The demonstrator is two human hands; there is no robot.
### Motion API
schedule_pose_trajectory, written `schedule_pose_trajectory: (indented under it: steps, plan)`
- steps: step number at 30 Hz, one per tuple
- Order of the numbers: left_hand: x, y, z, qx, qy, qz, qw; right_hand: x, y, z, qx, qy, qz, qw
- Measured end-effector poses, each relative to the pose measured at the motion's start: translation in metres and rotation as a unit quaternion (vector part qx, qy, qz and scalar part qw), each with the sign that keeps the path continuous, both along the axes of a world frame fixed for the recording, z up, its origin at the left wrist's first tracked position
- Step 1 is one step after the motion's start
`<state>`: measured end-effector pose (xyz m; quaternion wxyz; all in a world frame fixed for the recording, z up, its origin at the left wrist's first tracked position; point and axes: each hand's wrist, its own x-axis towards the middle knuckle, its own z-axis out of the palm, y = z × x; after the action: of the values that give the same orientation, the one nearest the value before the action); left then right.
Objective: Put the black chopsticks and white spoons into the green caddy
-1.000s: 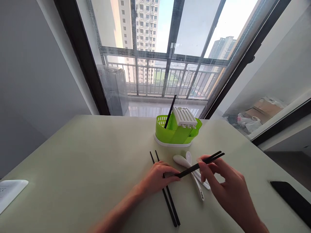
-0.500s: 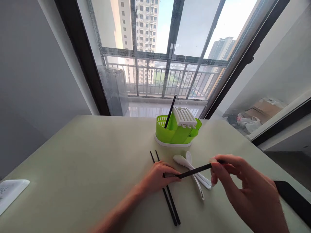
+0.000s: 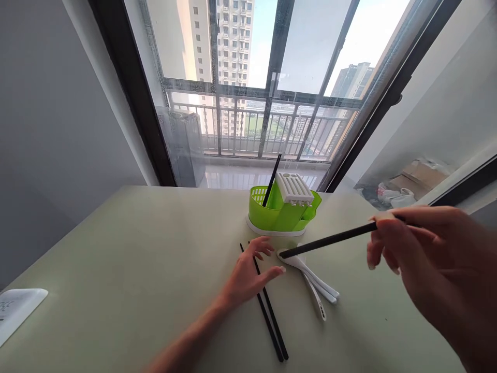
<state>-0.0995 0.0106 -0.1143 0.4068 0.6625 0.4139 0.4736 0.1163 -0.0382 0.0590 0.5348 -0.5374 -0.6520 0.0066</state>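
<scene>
Clock positions are read from the left hand (image 3: 248, 274). Left hand: thumb and fingers spread wide, gripping nothing, above the table chopsticks (image 3: 270, 320). Right hand (image 3: 430, 259), 3 o'clock: thumb and fingertips pinched closed on the held chopsticks (image 3: 330, 241), ends over the white spoons (image 3: 318, 284). Green holder (image 3: 267, 218): 1 o'clock. White object (image 3: 25, 305), 9 o'clock: dark markings, illegible. One spoon handle: small dark characters, illegible

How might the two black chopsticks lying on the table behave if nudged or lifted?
The chopsticks look straight and unbent, so probably stiff. Their slimness suggests little weight. Lying loose on a smooth-looking table, they could slide or roll separately.
</scene>
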Motion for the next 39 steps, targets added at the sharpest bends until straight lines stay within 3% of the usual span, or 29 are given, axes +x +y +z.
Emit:
schedule_pose_trajectory:
  steps: [4,8,14,19,23,28,39]
  plan:
    - [-0.001,0.005,0.0,-0.028,-0.074,0.081,0.994,-0.014,0.022,0.033,0.049,0.026,0.004,0.998]
    - [-0.004,0.01,-0.004,-0.073,-0.137,0.133,0.979,-0.024,0.059,0.045,0.09,0.015,0.069,0.993]
    - [-0.009,0.012,-0.001,-0.082,-0.171,0.195,0.962,-0.042,0.132,0.03,0.038,0.003,0.16,0.986]
    - [-0.013,0.013,0.0,-0.07,-0.181,0.231,0.953,-0.054,0.175,0.02,-0.026,0.01,0.167,0.985]
    - [-0.015,0.015,-0.003,-0.087,-0.196,0.232,0.949,-0.049,0.187,0.029,0.01,0.095,0.132,0.987]
    - [-0.015,0.017,-0.005,-0.101,-0.205,0.218,0.949,-0.048,0.19,0.034,0.014,0.045,0.107,0.993]
    - [-0.015,0.016,-0.006,-0.099,-0.183,0.211,0.955,-0.072,0.215,-0.01,-0.103,-0.103,0.109,0.983]
